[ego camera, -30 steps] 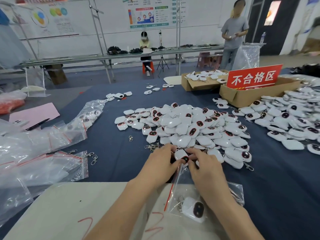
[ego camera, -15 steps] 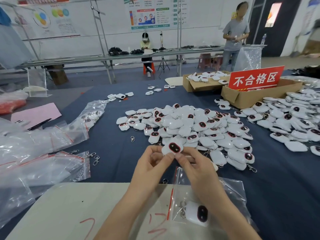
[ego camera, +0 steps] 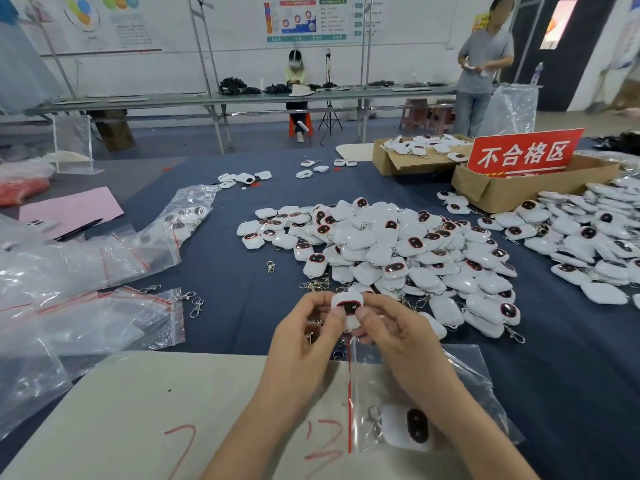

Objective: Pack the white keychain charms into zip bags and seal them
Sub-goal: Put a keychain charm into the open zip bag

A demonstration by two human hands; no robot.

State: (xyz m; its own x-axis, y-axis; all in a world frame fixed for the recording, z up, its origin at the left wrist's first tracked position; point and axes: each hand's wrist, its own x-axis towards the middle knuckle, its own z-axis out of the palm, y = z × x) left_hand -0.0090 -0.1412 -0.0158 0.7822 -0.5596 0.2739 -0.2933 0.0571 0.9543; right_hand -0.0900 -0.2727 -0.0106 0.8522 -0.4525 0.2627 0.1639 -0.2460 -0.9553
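Observation:
My left hand [ego camera: 304, 336] and my right hand [ego camera: 391, 332] pinch one white keychain charm [ego camera: 347, 308] between thumbs and fingers, its dark red-rimmed face turned to me, raised above the table. Under my right forearm lies a clear zip bag [ego camera: 464, 386] with a red seal line; one charm [ego camera: 407, 426] with its metal clasp is inside. A big heap of white charms [ego camera: 384, 247] lies just beyond my hands on the dark blue cloth.
Clear zip bags [ego camera: 83, 271] are piled at the left, some filled. A white board [ego camera: 145, 420] with red marks lies at the near edge. Cardboard boxes [ego camera: 519, 188] with a red sign [ego camera: 524, 152] stand at the right, more charms [ego camera: 588, 244] beside them. Two people are at the back.
My hands lifted one charm off the edge of the heap and drew it towards me, turning its dark face up; the view has moved closer.

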